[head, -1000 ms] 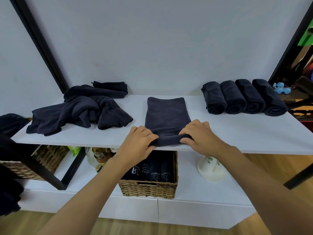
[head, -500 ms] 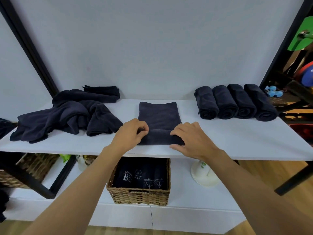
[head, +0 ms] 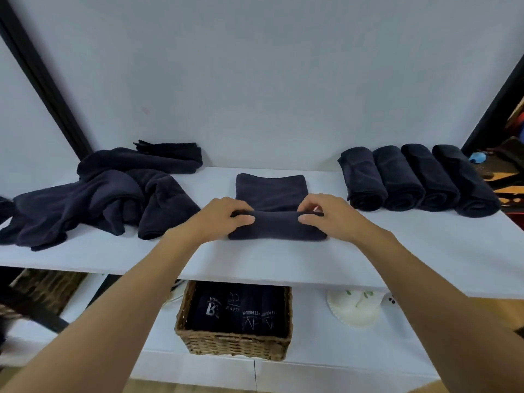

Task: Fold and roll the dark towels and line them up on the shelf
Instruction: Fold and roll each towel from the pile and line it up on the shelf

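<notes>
In the middle of the frame the half-rolled towel (head: 276, 226) lies on the white shelf (head: 397, 251), its near end turned into a roll. The left grip (head: 224, 219) and the right grip (head: 326, 218) are each clamped on one end of that roll. Four rolled towels (head: 419, 180) sit side by side at right, and a loose heap of towels (head: 99, 199) lies at left.

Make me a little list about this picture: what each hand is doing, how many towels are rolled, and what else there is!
left hand: grips the left end of the half-rolled towel
right hand: grips its right end
towel's place: middle of the shelf, near part rolled, far part flat
rolled towels: four, side by side at the right
loose towels: heap at the left
below: wicker basket
</notes>
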The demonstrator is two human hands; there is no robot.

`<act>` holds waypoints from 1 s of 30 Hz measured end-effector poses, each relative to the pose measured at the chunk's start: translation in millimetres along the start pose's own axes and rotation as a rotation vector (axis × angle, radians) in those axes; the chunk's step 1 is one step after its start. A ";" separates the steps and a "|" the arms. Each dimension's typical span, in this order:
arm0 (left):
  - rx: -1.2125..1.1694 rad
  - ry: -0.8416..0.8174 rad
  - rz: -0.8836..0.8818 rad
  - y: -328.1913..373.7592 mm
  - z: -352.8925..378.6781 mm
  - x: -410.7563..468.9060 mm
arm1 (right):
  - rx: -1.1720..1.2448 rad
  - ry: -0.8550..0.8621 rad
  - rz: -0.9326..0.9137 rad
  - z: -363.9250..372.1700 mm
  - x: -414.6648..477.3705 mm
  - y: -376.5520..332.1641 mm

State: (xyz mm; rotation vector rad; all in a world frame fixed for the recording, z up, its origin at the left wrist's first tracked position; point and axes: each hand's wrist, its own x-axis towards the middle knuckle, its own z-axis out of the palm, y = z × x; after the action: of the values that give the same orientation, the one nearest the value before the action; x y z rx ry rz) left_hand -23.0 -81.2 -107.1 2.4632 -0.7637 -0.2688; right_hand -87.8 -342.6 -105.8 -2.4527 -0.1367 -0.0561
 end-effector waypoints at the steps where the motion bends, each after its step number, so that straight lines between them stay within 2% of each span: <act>1: -0.055 -0.017 -0.018 -2.2 -2.0 6.4 | -0.111 0.081 -0.080 1.6 1.1 -1.8; 2: -0.108 -0.029 -0.034 -4.6 -3.7 11.6 | -0.215 0.133 -0.159 4.3 0.4 -3.4; 4: -0.188 -0.044 -0.035 -8.2 -8.0 18.5 | -0.341 0.128 -0.243 10.5 -1.4 -5.4; 6: -0.190 -0.001 0.008 -12.8 -8.7 23.0 | -0.334 0.084 -0.209 12.6 2.7 -2.1; 8: -0.086 0.152 0.079 -15.5 -3.9 24.5 | -0.259 0.054 -0.146 7.9 14.4 -0.1; 10: 0.120 0.336 0.211 -17.2 2.4 21.2 | -0.143 -0.001 -0.050 2.4 29.3 -1.8; 12: 0.294 0.376 0.338 -22.9 5.5 20.3 | -0.040 -0.062 0.040 -2.3 45.3 -2.3; 15: 0.350 0.224 0.331 -29.5 -3.7 30.3 | 0.012 -0.135 0.136 -6.1 63.9 -4.4; 17: 0.271 0.111 0.261 -29.1 -12.6 44.1 | 0.007 -0.088 0.134 -4.2 71.6 -7.1; 20: 0.112 -0.071 0.123 -28.1 -28.2 68.3 | -0.130 0.124 -0.086 5.0 68.0 -10.6; 21: 0.086 -0.138 0.094 -29.0 -31.6 74.5 | -0.176 0.138 -0.156 8.5 62.5 -10.1; 23: 0.035 -0.254 0.030 -30.0 -38.3 85.5 | -0.264 0.083 -0.183 12.8 54.8 -6.8; 25: 0.006 -0.296 -0.021 -27.0 -43.3 94.5 | -0.288 0.018 -0.143 11.0 60.1 -1.5; 27: 0.046 -0.199 -0.005 -21.0 -44.8 98.0 | -0.272 -0.013 -0.099 5.1 75.9 -0.7; 30: 0.232 0.093 0.169 -16.0 -37.1 88.1 | -0.151 -0.139 0.035 -6.5 102.7 -1.5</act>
State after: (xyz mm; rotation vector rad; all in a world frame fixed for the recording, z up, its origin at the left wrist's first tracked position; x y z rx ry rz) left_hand 69.1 -104.3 -87.5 2.5829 -1.0049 -0.0017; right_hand 14.1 -337.0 -92.1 -2.6085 -0.1555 0.1245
